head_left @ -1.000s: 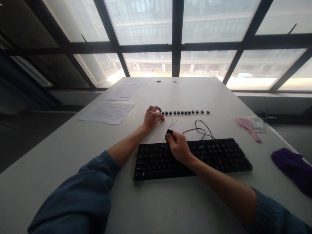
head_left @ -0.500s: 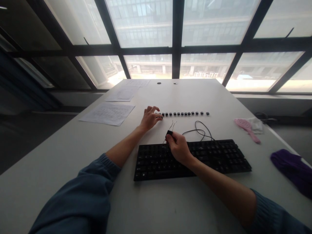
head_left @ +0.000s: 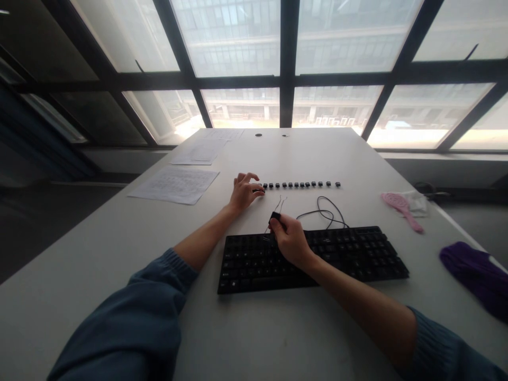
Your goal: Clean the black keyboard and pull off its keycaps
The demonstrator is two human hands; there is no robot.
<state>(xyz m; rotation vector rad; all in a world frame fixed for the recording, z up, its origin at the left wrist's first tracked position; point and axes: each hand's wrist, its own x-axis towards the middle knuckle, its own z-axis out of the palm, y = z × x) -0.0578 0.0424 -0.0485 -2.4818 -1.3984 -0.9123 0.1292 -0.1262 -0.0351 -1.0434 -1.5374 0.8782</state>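
Observation:
A black keyboard lies on the white table in front of me. Beyond it runs a row of small black keycaps. My left hand is at the row's left end, fingers bent and apart, thumb and fingertips by the leftmost pieces; whether it pinches one is hard to make out. Over the keyboard's upper left part, my right hand is closed on a small black tool with thin wires that stick out toward the row. The palm hides some of the keys.
Behind the keyboard loops its black cable. Printed sheets lie at the left. On the right are a pink hairbrush, a white packet and a purple cloth. Windows rise past the table's far edge.

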